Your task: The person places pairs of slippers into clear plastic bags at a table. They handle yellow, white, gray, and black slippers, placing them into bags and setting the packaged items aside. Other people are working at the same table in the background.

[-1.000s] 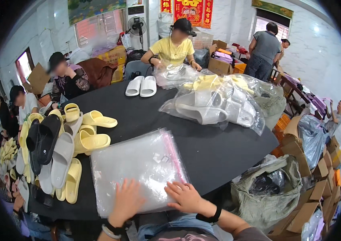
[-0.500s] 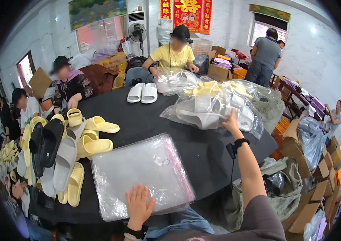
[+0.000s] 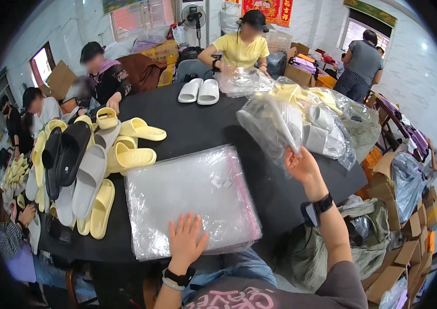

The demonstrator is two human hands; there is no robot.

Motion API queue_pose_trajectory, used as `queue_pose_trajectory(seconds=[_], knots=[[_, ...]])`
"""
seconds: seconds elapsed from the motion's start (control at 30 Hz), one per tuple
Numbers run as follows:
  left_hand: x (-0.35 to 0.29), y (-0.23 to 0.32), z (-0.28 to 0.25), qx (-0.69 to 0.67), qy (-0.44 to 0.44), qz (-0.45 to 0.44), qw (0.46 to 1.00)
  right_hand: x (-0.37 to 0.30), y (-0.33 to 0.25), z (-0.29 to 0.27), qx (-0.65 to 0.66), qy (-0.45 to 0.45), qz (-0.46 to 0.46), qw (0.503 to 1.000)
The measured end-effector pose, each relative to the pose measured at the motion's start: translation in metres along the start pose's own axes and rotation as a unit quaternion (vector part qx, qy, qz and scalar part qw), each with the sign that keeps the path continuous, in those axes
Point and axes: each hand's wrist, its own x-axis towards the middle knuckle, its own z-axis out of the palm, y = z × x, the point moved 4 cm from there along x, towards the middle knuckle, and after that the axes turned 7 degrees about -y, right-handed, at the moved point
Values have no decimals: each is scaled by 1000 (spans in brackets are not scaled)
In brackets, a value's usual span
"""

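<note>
Fingers, left hand (image 3: 186, 241): spread apart and pressed flat on the near edge of the stack of clear flat plastic bags (image 3: 192, 198), clamped on nothing.
Fingers, right hand (image 3: 301, 165): closed on the lower edge of a clear plastic bag holding pale grey slippers (image 3: 272, 126), which is lifted above the surface.
Stack of bags: lies flat on the round black surface (image 3: 198, 123) at about 6 o'clock, directly under the left palm and running away from the fingertips toward 12 o'clock; a pink strip edges its right side.
Held bag: at about 2 o'clock from the stack, hanging up and to the left of the right fingers, just in front of the heap of bagged pale yellow and grey slippers (image 3: 326, 121) at 3 o'clock.
Wrists: a black band and a pale one on the left wrist; a black watch (image 3: 317, 208) on the right.
Loose slippers: a pile of yellow, grey and black foam slippers (image 3: 82, 159) at 9 o'clock, well apart from both hands.
White pair (image 3: 199, 91): two white slippers side by side at 12 o'clock, far edge.
Others: a person in a yellow shirt (image 3: 241, 49) sits beyond the far edge handling a clear bag; more people sit at the left rim.
</note>
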Motion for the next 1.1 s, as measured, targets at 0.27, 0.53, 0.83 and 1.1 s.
queue_pose_trajectory(seconds=[0.27, 0.53, 0.83, 1.1], knots=[[1, 1, -3, -4, 13, 2, 1000, -110, 178, 104, -75, -33, 65, 994], [-43, -45, 68, -383, -8, 5, 924, -159, 258, 148, -136, -449, 385, 794], [0, -3, -17, -125, 69, 79, 987, -73, 129, 117, -798, -194, -199, 536], [6, -27, -9, -249, -83, -42, 964, -59, 148, 34, -646, -250, 113, 712]])
